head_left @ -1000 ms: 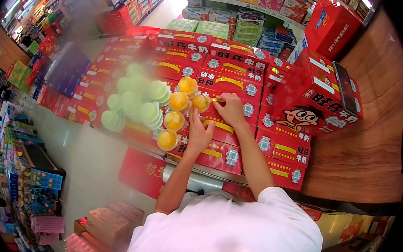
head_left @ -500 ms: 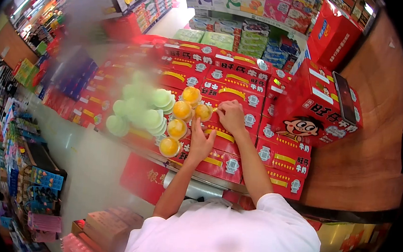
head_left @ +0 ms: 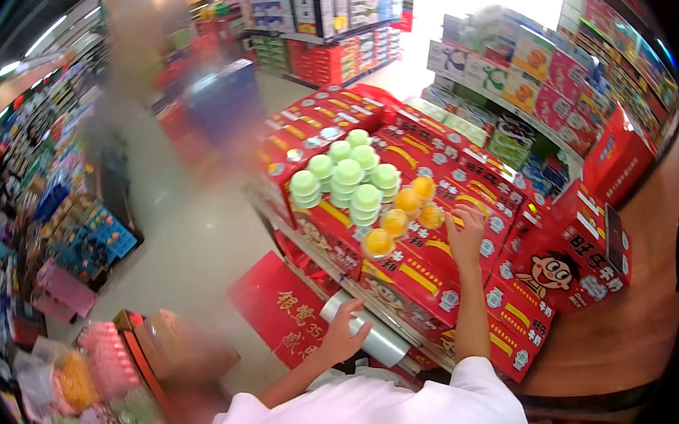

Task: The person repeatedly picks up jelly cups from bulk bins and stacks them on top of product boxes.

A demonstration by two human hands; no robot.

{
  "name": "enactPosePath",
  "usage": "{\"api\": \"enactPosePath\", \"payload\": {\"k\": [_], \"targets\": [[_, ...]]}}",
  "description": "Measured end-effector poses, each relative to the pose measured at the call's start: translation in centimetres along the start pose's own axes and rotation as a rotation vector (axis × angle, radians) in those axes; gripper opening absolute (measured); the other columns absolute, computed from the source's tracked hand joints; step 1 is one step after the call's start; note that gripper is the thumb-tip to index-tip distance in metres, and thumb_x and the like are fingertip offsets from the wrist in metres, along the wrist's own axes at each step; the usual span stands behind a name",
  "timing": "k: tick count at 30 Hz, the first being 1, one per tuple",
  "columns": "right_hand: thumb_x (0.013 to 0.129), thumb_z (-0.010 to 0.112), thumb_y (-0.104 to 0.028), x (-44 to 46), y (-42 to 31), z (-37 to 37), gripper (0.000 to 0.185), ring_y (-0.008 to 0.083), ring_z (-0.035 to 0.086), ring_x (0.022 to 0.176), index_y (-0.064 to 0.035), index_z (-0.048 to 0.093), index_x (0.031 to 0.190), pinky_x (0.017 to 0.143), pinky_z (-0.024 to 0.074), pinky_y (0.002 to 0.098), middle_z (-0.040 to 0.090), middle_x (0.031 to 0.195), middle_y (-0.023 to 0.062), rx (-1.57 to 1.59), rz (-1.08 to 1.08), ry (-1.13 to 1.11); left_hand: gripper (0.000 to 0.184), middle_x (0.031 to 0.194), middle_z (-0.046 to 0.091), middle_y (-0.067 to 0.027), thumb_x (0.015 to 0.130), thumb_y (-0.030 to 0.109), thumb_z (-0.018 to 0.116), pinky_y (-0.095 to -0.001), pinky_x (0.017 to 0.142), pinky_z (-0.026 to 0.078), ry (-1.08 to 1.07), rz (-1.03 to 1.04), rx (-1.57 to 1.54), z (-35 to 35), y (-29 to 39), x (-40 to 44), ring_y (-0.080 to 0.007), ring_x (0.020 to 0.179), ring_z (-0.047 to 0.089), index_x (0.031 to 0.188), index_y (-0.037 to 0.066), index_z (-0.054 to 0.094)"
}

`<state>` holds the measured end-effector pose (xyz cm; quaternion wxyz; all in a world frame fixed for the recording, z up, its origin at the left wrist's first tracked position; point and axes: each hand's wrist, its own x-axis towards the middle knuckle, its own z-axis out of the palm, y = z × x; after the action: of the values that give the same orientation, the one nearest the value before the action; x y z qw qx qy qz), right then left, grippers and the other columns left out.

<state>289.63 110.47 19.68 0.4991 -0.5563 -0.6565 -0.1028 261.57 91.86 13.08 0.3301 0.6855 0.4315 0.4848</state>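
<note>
Several small round orange cups [head_left: 395, 222], which look like jelly or pudding cups, stand in a group on top of red milk cartons [head_left: 422, 276]. My right hand [head_left: 468, 228] is just right of the rightmost orange cup [head_left: 432, 216], its fingers bent and slightly apart, with nothing visible in them. Left of the orange cups are pale green cups [head_left: 348, 173], some stacked. My left hand [head_left: 345, 336] hangs in front of the carton display with fingers spread, holding nothing. It is close to a silver cylinder [head_left: 381, 341] at the display's front edge.
A larger red milk box [head_left: 562, 265] with a dark phone [head_left: 615, 238] on top stands at right, by a wooden counter [head_left: 646, 268]. A red printed sheet [head_left: 284, 307] lies low in front. Open cardboard boxes [head_left: 177, 351] and packed shelves are at left.
My left hand has drawn back from the orange cups toward my body and spread its fingers. My right hand stays beside the rightmost orange cup. The camera view has shifted left and upward.
</note>
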Motion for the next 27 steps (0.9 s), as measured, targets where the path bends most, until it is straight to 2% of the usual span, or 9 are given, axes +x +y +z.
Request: {"api": "enactPosePath", "payload": {"k": [2,5,9,11,15,17,18,21,27], "targets": [[0.08,0.074,-0.012,-1.6,-4.7,-1.2,0.013,0.0289,0.062,0.098,-0.0027,0.069,0.088,0.086,0.0477,0.0402,0.069,0.1,0.0113,0.097,0.002,-0.014,0.048,0.123,0.056,-0.0191,0.09,0.013,0.067,-0.0376,0.09,0.049,-0.03,-0.345,0.082,-3.0,-1.4,-5.0,-0.0274,0.106,0.06,0.13,-0.002,0.045],[0.08,0.074,-0.012,-6.5,-11.4,-0.3,0.015,0.029,0.063,0.094,-0.0006,0.068,0.087,0.085,0.0491,0.0383,0.068,0.097,0.0136,0.384,0.113,-0.16,0.043,0.116,0.06,-0.0175,0.093,0.016,0.064,-0.0352,0.088,0.051,0.207,-0.513,-0.106,-5.6,-3.5,-13.4,-0.0241,0.102,0.062,0.128,-0.003,0.047],[0.082,0.071,-0.023,-15.7,-18.0,3.0,0.031,0.0367,0.063,0.103,0.0,0.066,0.102,0.091,0.0488,0.0442,0.066,0.107,0.0214,0.425,-0.084,-0.767,0.042,0.113,0.062,-0.0163,0.094,0.017,0.063,-0.0336,0.087,0.051,0.38,-0.525,0.026,-8.4,-2.3,-21.1,-0.0228,0.101,0.062,0.128,-0.003,0.047],[0.086,0.067,-0.032,-20.9,-21.6,3.7,0.048,0.0361,0.058,0.115,0.0003,0.06,0.121,0.098,0.0448,0.0424,0.065,0.117,0.0203,0.326,-0.167,-1.302,0.041,0.111,0.062,-0.0157,0.095,0.016,0.061,-0.034,0.087,0.051,0.41,-0.693,-0.019,-9.2,0.8,-22.8,-0.0228,0.1,0.063,0.128,-0.003,0.047],[0.083,0.068,-0.028,-28.9,-29.4,2.7,0.051,0.0398,0.062,0.108,0.0017,0.057,0.123,0.093,0.0489,0.0421,0.064,0.117,0.0241,0.459,-0.362,-1.846,0.042,0.115,0.062,-0.0184,0.099,0.026,0.056,-0.0369,0.091,0.05,0.383,-0.742,0.023,-8.6,1.2,-26.8,-0.0267,0.105,0.061,0.128,-0.003,0.048],[0.082,0.067,-0.021,-32.5,-32.4,1.8,0.043,0.0391,0.064,0.103,0.0009,0.058,0.117,0.087,0.0512,0.0407,0.065,0.113,0.0239,0.811,-0.075,-1.954,0.045,0.116,0.06,-0.0207,0.1,0.028,0.054,-0.0373,0.093,0.049,0.375,-0.637,0.062,-8.9,1.7,-28.7,-0.0283,0.107,0.06,0.129,-0.004,0.044],[0.083,0.065,-0.024,-32.5,-34.4,0.7,0.04,0.0402,0.064,0.101,0.0004,0.059,0.115,0.086,0.0507,0.0444,0.067,0.107,0.0239,0.84,-0.242,-1.806,0.047,0.115,0.059,-0.0213,0.1,0.031,0.054,-0.0378,0.092,0.049,0.454,-0.665,0.035,-9.2,2.4,-29.5,-0.0287,0.105,0.061,0.128,-0.005,0.043],[0.082,0.065,-0.021,-38.3,-35.4,1.6,0.041,0.0413,0.064,0.099,-0.0008,0.058,0.116,0.085,0.0512,0.0439,0.067,0.106,0.0237,0.707,-0.309,-1.79,0.051,0.111,0.058,-0.0226,0.099,0.036,0.055,-0.0386,0.09,0.048,0.565,-0.744,-0.06,-10.8,3.0,-32.1,-0.0291,0.102,0.061,0.126,-0.005,0.04],[0.078,0.067,-0.017,-34.9,-44.1,0.9,0.051,0.043,0.062,0.101,-0.0043,0.051,0.125,0.084,0.0502,0.0476,0.065,0.11,0.0234,0.65,-0.651,-1.896,0.049,0.106,0.057,-0.0222,0.097,0.038,0.057,-0.0388,0.088,0.048,0.791,-0.654,0.09,-13.4,1.4,-36.5,-0.0301,0.1,0.06,0.116,-0.006,0.047]]}}
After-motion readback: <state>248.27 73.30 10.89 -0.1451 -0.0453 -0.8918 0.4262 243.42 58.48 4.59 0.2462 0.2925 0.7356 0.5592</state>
